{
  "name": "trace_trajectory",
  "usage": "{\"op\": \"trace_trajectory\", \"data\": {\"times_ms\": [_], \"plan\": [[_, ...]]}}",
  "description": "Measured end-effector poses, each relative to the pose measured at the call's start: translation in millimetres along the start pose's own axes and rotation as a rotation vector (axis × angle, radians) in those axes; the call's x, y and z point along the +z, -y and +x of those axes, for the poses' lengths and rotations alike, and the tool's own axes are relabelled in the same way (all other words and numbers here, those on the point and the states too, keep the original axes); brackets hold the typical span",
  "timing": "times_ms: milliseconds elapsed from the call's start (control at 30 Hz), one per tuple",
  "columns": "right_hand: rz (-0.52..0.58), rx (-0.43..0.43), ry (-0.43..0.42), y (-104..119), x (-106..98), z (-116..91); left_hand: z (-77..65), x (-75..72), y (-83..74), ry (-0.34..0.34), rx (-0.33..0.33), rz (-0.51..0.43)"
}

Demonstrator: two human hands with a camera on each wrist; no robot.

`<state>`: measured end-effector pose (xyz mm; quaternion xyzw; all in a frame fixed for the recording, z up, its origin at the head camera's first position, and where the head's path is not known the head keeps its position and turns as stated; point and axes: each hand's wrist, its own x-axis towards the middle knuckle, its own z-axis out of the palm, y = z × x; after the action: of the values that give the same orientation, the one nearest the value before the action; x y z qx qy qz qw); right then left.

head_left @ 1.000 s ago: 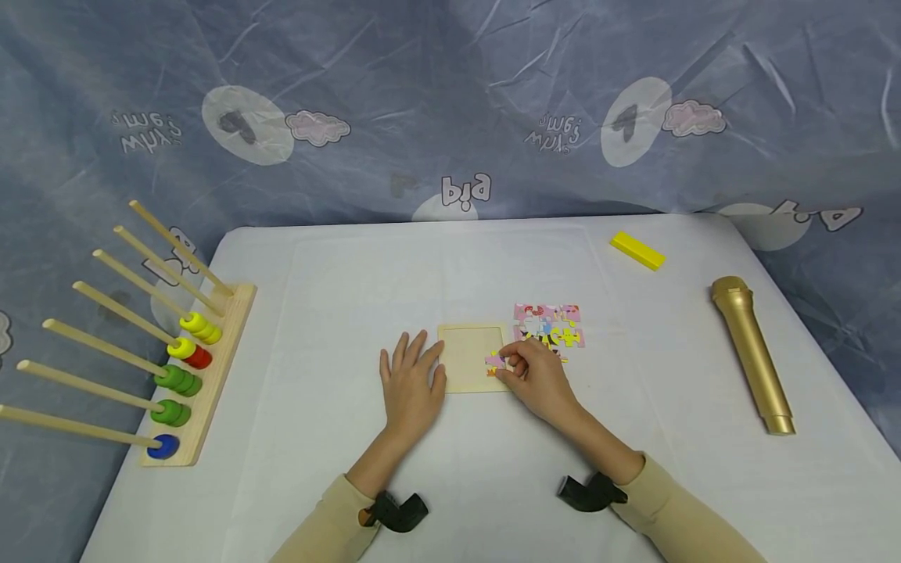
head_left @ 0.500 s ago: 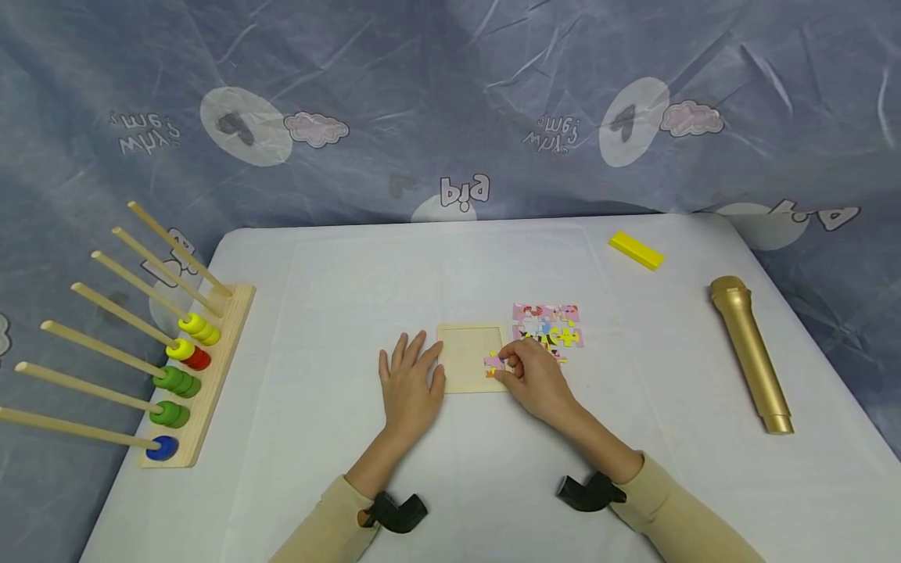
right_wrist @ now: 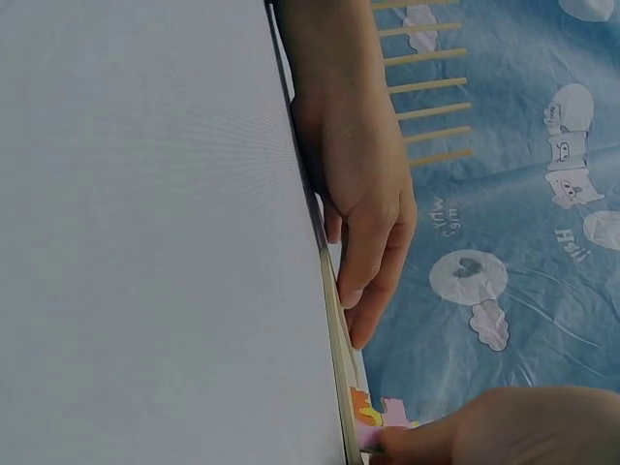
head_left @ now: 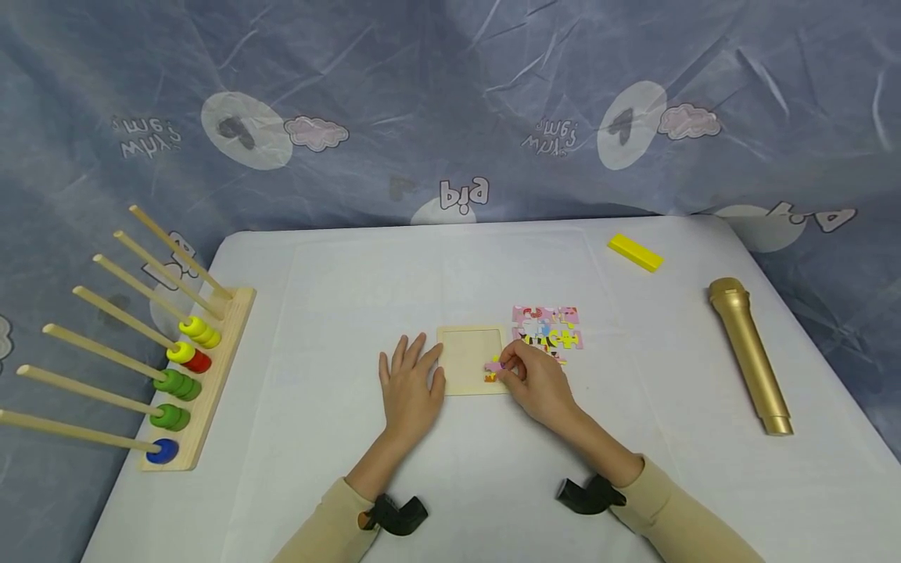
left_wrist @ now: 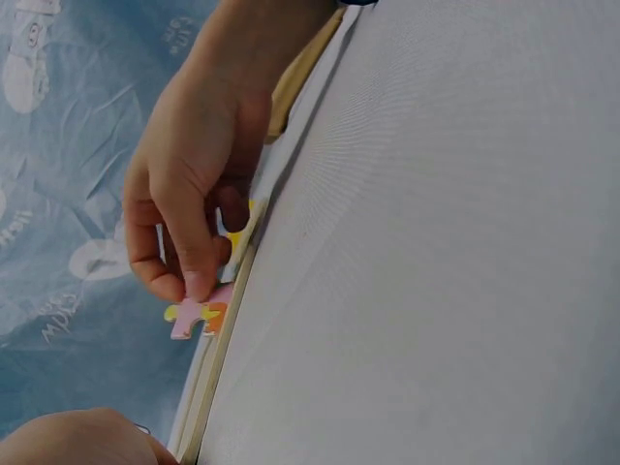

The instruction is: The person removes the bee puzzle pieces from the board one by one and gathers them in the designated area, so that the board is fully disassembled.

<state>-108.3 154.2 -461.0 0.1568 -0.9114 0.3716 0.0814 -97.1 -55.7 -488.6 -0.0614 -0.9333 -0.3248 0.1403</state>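
In the head view, a pale wooden puzzle tray (head_left: 464, 360) lies flat on the table. My left hand (head_left: 411, 383) rests palm down at its left side, fingers spread and fairly straight, fingertips on the rim. Over the tray's lower right corner, my right hand (head_left: 536, 379) pinches a pink, yellow and orange jigsaw piece (head_left: 491, 369) between thumb and fingers. The left wrist view shows this jigsaw piece (left_wrist: 192, 316) tilted at the tray's edge. Partly behind the right hand lies a group of pink and yellow jigsaw pieces (head_left: 547, 320).
A wooden bead stacker (head_left: 228, 344) with upright pegs and colored rings stands at the table's left edge. A yellow block (head_left: 636, 252) lies at the back right. Farther right is a gold toy microphone (head_left: 752, 356). A printed blue-grey curtain (head_left: 394, 102) hangs behind the white table.
The jigsaw piece in my right hand has shifted and tilted slightly over the tray's corner. My left hand keeps its place, and the head view has moved very slightly.
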Motion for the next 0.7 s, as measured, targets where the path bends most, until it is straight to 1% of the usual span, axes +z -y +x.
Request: {"op": "trace_trajectory", "data": {"times_ms": [100, 267, 367, 433, 600, 700], "plan": [[0.086, 0.053, 0.029, 3, -4, 1, -0.3, -0.1, -0.4, 0.002, -0.001, -0.001], [0.293, 0.161, 0.098, 9, -18, 6, -0.2, 0.1, -0.6, 0.004, -0.002, -0.002], [0.364, 0.202, 0.102, 9, -30, 9, -0.4, 0.2, -0.2, 0.005, -0.004, -0.001], [0.366, 0.215, 0.081, 6, -39, 11, -0.7, 0.1, -0.1, 0.006, -0.004, -0.004], [0.288, 0.22, -0.01, -9, -64, 10, -0.7, -0.8, -0.7, 0.007, -0.002, -0.004], [0.256, 0.24, -0.049, -19, -79, 6, -0.5, -1.0, -0.8, 0.006, 0.0, -0.003]]}}
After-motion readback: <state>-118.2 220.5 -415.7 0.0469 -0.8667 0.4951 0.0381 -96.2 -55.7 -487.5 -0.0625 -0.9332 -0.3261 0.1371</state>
